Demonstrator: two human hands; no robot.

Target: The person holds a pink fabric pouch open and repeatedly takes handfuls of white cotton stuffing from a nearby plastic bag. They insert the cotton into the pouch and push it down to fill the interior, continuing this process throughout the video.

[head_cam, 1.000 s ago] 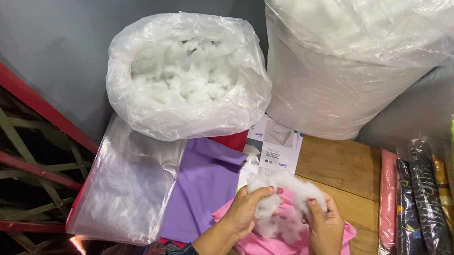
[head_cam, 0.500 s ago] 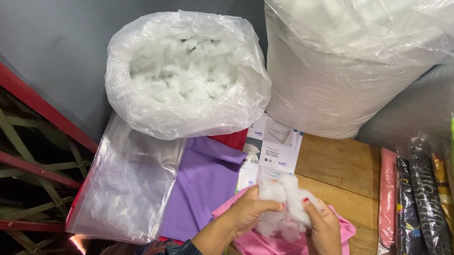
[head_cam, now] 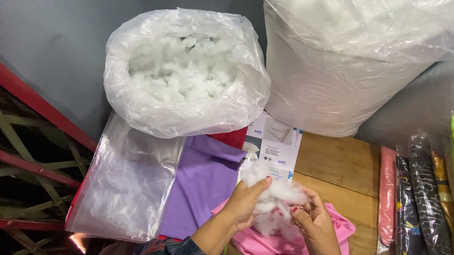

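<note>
Stuffing held between both hands over a pink fabric piece

Head view: a clump of white fibre stuffing (head_cam: 275, 207) sits between the two hands, low in the middle of the picture. The left hand (head_cam: 244, 203) closes on the clump's left side, thumb up against its top edge and fingers curled under it. The right hand (head_cam: 315, 226) pinches into the clump's right side with bent fingers, so it too grips the stuffing. Both hands touch the clump, neither nearer than the other. The clump has no clear long axis; it is a loose, roundish wad, slightly wider than tall, lying straight between the palms.

Directly beneath the hands lies a pink fabric piece (head_cam: 334, 236), crumpled, resting on the wooden surface (head_cam: 342, 163). The stuffing hangs just above it, and whether its lowest strands touch the fabric cannot be told. Left of the pink piece a purple fabric sheet (head_cam: 203, 187) lies flat, and further left a clear empty plastic bag (head_cam: 123, 190). Behind them, up and to the left of the hands, stands an open plastic bag of stuffing (head_cam: 185, 71). A larger closed bag (head_cam: 348, 61) stands to its right. A printed paper card (head_cam: 274, 141) lies between the bags and the hands. Along the right edge lie wrapped fabric packs (head_cam: 422, 212) side by side.
</note>
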